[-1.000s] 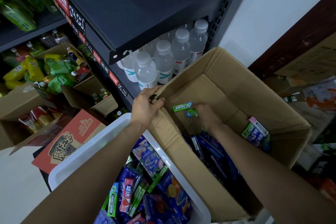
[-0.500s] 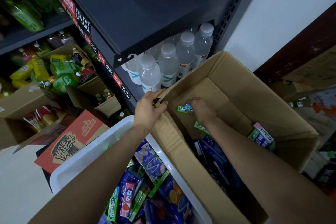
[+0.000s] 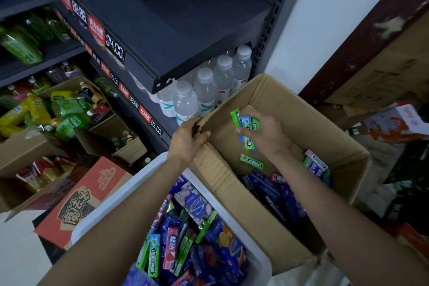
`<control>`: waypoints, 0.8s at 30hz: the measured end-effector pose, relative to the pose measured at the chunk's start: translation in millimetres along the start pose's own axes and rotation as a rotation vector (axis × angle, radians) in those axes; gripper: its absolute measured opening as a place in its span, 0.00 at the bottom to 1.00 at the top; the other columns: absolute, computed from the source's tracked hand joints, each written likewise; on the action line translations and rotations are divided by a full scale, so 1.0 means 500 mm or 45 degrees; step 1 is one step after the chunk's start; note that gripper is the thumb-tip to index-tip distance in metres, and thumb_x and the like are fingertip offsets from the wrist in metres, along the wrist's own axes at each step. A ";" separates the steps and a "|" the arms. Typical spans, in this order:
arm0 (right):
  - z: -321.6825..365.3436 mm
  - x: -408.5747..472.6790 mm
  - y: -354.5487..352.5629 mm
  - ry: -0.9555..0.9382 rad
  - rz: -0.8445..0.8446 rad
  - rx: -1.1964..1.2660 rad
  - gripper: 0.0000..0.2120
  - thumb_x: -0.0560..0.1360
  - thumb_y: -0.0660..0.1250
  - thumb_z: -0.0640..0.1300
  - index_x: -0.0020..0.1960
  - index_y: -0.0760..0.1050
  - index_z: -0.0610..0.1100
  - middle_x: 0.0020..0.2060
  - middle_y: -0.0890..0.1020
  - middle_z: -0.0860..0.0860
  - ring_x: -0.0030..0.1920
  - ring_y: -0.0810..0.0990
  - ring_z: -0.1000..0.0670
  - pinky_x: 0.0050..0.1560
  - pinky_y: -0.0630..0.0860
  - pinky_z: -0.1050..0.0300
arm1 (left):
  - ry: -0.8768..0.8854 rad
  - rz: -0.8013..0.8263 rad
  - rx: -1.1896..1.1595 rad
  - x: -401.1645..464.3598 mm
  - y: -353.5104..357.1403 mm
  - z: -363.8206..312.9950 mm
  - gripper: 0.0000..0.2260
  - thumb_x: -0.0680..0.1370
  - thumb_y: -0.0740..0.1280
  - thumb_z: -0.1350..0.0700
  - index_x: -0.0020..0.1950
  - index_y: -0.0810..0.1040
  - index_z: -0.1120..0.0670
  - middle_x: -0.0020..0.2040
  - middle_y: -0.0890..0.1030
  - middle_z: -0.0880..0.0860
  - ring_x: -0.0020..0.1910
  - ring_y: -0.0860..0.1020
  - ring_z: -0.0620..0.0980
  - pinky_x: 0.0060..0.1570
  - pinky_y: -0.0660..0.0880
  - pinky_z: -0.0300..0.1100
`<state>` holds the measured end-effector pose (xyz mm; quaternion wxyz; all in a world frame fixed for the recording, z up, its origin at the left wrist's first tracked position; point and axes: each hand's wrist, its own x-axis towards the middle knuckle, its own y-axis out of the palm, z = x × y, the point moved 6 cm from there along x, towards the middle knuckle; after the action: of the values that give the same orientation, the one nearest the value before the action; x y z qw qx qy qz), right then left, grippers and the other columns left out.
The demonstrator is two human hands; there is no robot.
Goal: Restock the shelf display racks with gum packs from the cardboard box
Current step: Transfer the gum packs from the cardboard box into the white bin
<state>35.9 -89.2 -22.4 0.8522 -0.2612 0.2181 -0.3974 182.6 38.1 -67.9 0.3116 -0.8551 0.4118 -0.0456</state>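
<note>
Dark store shelving (image 3: 185, 30) fills the frame toward twelve o'clock. The left hand (image 3: 185, 141) grips the rim of the cardboard box (image 3: 343, 153). At three o'clock of it, the right hand (image 3: 267, 133) clutches perhaps four gum packs (image 3: 245, 122) inside the box.

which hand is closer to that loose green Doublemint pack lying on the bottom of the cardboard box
Right. The right hand, holding several gum packs, hovers just above the loose green pack. The left hand grips the cardboard box wall, farther left.
</note>
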 end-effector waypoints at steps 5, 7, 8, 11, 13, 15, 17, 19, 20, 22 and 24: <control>0.091 -0.135 0.033 -0.082 -0.039 0.038 0.11 0.68 0.75 0.43 0.46 0.77 0.40 0.36 0.79 0.48 0.37 0.76 0.51 0.32 0.68 0.65 | 0.072 -0.070 -0.058 -0.105 -0.073 0.034 0.16 0.77 0.67 0.59 0.64 0.74 0.58 0.59 0.77 0.56 0.59 0.75 0.52 0.56 0.68 0.37; 0.097 -0.190 0.089 -0.058 0.005 0.010 0.10 0.68 0.75 0.41 0.45 0.78 0.39 0.37 0.80 0.45 0.40 0.78 0.47 0.40 0.70 0.55 | 0.084 -0.025 0.092 -0.160 -0.099 0.088 0.14 0.77 0.66 0.60 0.63 0.74 0.59 0.60 0.76 0.57 0.59 0.74 0.54 0.55 0.66 0.37; 0.094 -0.216 0.122 -0.035 0.035 -0.045 0.13 0.68 0.75 0.42 0.48 0.78 0.37 0.40 0.81 0.43 0.44 0.79 0.45 0.44 0.72 0.53 | 0.096 0.024 0.166 -0.187 -0.110 0.118 0.14 0.78 0.65 0.60 0.63 0.74 0.59 0.61 0.76 0.58 0.60 0.74 0.55 0.57 0.66 0.38; 0.074 -0.283 0.225 0.061 0.168 -0.157 0.21 0.70 0.73 0.45 0.60 0.75 0.38 0.55 0.80 0.44 0.57 0.78 0.45 0.55 0.72 0.54 | 0.168 0.261 0.352 -0.255 -0.128 0.201 0.20 0.78 0.66 0.54 0.68 0.71 0.57 0.67 0.72 0.56 0.65 0.71 0.56 0.62 0.67 0.44; 0.065 -0.321 0.278 0.122 0.220 -0.151 0.25 0.72 0.71 0.43 0.68 0.69 0.41 0.62 0.76 0.46 0.56 0.77 0.46 0.51 0.71 0.58 | 0.212 0.473 0.555 -0.291 -0.127 0.250 0.32 0.74 0.66 0.42 0.74 0.63 0.53 0.72 0.66 0.53 0.71 0.64 0.54 0.66 0.63 0.43; 0.057 -0.350 0.313 0.146 0.221 -0.173 0.28 0.74 0.67 0.41 0.72 0.64 0.47 0.55 0.78 0.46 0.38 0.78 0.48 0.35 0.72 0.58 | 0.260 0.660 0.695 -0.321 -0.119 0.288 0.44 0.66 0.63 0.31 0.77 0.53 0.47 0.77 0.56 0.51 0.74 0.57 0.52 0.70 0.58 0.44; 0.045 -0.375 0.336 0.175 0.219 -0.322 0.28 0.75 0.64 0.40 0.73 0.62 0.52 0.46 0.78 0.44 0.29 0.72 0.50 0.26 0.67 0.58 | 0.285 0.744 0.709 -0.344 -0.112 0.309 0.47 0.66 0.69 0.33 0.76 0.44 0.42 0.78 0.48 0.49 0.76 0.52 0.53 0.71 0.58 0.50; 0.033 -0.395 0.346 0.178 0.188 -0.555 0.28 0.77 0.63 0.42 0.74 0.59 0.53 0.56 0.75 0.43 0.40 0.77 0.48 0.34 0.71 0.55 | 0.299 0.715 0.702 -0.355 -0.110 0.313 0.48 0.68 0.72 0.37 0.75 0.41 0.40 0.78 0.45 0.49 0.76 0.51 0.54 0.70 0.59 0.55; 0.027 -0.402 0.346 0.179 0.158 -0.648 0.28 0.77 0.63 0.43 0.74 0.58 0.53 0.61 0.71 0.43 0.51 0.77 0.46 0.42 0.74 0.53 | 0.315 0.678 0.712 -0.359 -0.108 0.308 0.48 0.68 0.72 0.37 0.76 0.42 0.41 0.78 0.45 0.49 0.76 0.51 0.55 0.70 0.59 0.55; 0.018 -0.413 0.348 0.138 0.120 -0.764 0.28 0.78 0.62 0.45 0.75 0.57 0.50 0.64 0.68 0.43 0.63 0.69 0.43 0.54 0.73 0.49 | 0.368 0.615 0.744 -0.366 -0.102 0.291 0.47 0.68 0.71 0.38 0.77 0.44 0.43 0.78 0.46 0.50 0.76 0.50 0.54 0.71 0.57 0.54; 0.006 -0.422 0.353 0.110 0.167 -0.772 0.29 0.78 0.62 0.47 0.75 0.55 0.47 0.67 0.66 0.44 0.67 0.65 0.43 0.60 0.71 0.48 | 0.400 0.606 0.782 -0.372 -0.090 0.280 0.46 0.69 0.71 0.38 0.77 0.44 0.43 0.78 0.46 0.49 0.76 0.48 0.54 0.72 0.55 0.56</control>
<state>12.7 175.3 -94.6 0.7493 -0.4717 0.3789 -0.2693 137.8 264.5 -121.1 0.4871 -0.5863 0.6077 -0.2230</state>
